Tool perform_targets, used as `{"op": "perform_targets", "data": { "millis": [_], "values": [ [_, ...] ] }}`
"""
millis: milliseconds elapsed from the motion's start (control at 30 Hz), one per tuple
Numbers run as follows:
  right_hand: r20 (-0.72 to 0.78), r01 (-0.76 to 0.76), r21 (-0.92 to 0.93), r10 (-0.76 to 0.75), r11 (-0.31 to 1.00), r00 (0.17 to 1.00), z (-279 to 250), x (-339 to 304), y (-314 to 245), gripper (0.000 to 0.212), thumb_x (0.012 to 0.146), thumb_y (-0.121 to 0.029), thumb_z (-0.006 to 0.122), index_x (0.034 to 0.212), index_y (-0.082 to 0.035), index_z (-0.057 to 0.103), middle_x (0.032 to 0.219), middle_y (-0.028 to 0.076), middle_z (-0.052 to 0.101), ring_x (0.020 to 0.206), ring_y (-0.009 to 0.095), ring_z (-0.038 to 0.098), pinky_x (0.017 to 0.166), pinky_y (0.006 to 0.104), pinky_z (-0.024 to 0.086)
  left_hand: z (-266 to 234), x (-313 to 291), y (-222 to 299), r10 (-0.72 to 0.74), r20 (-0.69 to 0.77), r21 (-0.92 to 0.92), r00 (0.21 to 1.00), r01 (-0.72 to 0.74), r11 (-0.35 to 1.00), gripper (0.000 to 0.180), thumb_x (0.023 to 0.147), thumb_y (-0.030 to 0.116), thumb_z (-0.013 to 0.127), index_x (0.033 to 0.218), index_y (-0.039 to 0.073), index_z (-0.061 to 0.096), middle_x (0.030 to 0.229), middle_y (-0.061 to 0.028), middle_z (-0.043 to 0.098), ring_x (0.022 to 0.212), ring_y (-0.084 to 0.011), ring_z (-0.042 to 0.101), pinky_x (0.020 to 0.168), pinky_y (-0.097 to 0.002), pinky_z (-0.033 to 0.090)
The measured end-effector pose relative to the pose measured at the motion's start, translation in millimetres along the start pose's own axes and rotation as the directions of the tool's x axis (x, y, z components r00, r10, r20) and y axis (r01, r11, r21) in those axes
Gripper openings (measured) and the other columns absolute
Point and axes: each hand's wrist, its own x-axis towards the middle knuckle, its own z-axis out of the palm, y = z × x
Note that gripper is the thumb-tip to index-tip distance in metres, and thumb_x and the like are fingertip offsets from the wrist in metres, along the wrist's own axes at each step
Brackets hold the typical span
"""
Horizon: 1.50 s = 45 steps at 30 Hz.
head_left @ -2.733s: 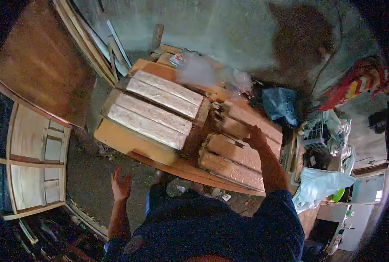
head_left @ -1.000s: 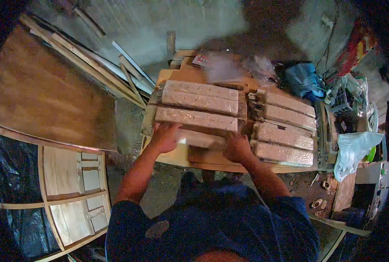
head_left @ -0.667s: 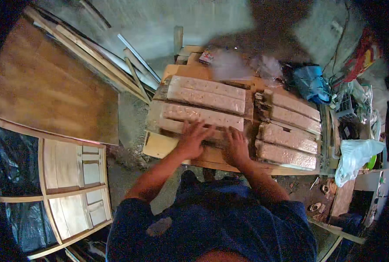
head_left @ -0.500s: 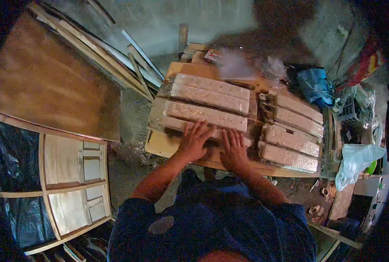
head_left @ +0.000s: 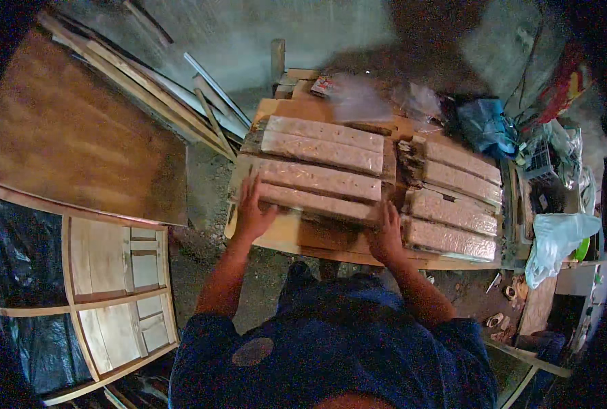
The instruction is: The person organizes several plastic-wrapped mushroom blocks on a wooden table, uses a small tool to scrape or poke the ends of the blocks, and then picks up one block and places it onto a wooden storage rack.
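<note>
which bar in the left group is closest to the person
The front bar, its ends beside the left hand and right hand; the other three bars lie farther back.

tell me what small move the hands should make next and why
Perhaps nudge the nearest pale strip in the left group from both ends to square it: the left hand is at its left end, the right hand by its right end, and the next strip just beyond offers a line to match.
</note>
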Motion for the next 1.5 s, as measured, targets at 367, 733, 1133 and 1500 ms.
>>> {"op": "perform_targets", "data": {
  "millis": [367,733,1133,1500],
  "values": [
    [0.163,-0.155,0.378,0.099,0.913,0.982,3,24,24,0.051,0.088,-0.013,0.059,0.133,-0.004,0.036,0.119,0.024,0.054,0.109,0.037,0.054,0.096,0.0448,0.04,-1,19,-39,-0.119,0.045,-0.197,0.992,0.126,0.972,0.085,0.072,0.006,0.073,0.145,0.008,0.029,0.132,-0.018,0.05,0.118,-0.03,0.051,0.1,-0.0375,0.041],
    [-0.013,0.077,-0.262,-0.084,0.962,0.996,19,25,30,0.048,0.084,-0.035,0.066,0.116,-0.004,0.051,0.122,0.02,0.052,0.109,0.036,0.05,0.093,0.0473,0.039,-9,13,-24,-0.03,0.071,0.183,0.997,0.017,0.983,0.08,0.066,0.029,0.082,0.135,0.013,0.046,0.128,-0.0108,0.049,0.119,-0.0306,0.046,0.1,-0.0472,0.036],
    [0.145,0.103,-0.23,-0.071,0.968,0.987,-3,44,5,0.079,0.078,-0.055,0.063,0.136,-0.007,0.04,0.137,0.025,0.037,0.124,0.045,0.037,0.104,0.0553,0.031,1,28,-9,0.154,0.071,0.127,0.985,-0.162,0.978,0.067,0.067,0.04,0.077,0.127,0.019,0.054,0.122,-0.0113,0.05,0.117,-0.033,0.046,0.098,-0.0499,0.033],
    [0.363,0.135,-0.326,-0.008,0.936,0.932,-13,132,-9,0.077,0.08,-0.054,0.062,0.137,-0.008,0.041,0.133,0.022,0.044,0.125,0.041,0.039,0.102,0.052,0.036,26,111,-8,0.034,0.354,0.287,0.934,-0.144,0.947,0.067,0.075,0.043,0.067,0.135,0.022,0.048,0.136,-0.0088,0.05,0.132,-0.0293,0.037,0.105,-0.0577,0.02]
  ]
}}
